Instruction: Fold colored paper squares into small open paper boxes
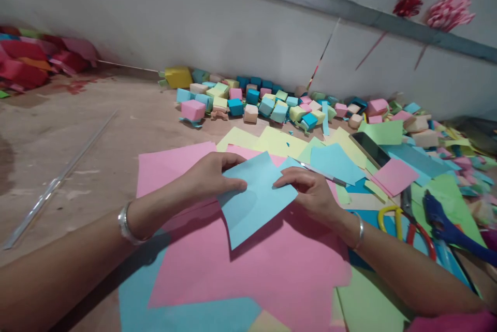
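A light blue sheet of paper point(256, 207) is held up between both hands, tilted above the pink paper point(240, 275). My left hand point(212, 176) pinches its left side, thumb on top and fingers behind. At the upper right edge my right hand point(310, 192) grips the same sheet, with the thumb partly hidden. The sheet has a notch in its top edge, and its lower corner hangs free, casting a shadow on the pink paper. Just beyond my right hand, a pen-like tool point(322, 172) lies on other light blue paper point(337, 163).
Several small paper boxes point(252, 99) line the wall. To the right lie a phone point(368, 148), yellow-handled scissors point(392, 218), red-handled scissors point(421, 236) and a blue glue gun point(446, 226). A clear strip point(62, 179) lies left; red paper shapes point(34, 60) are piled far left.
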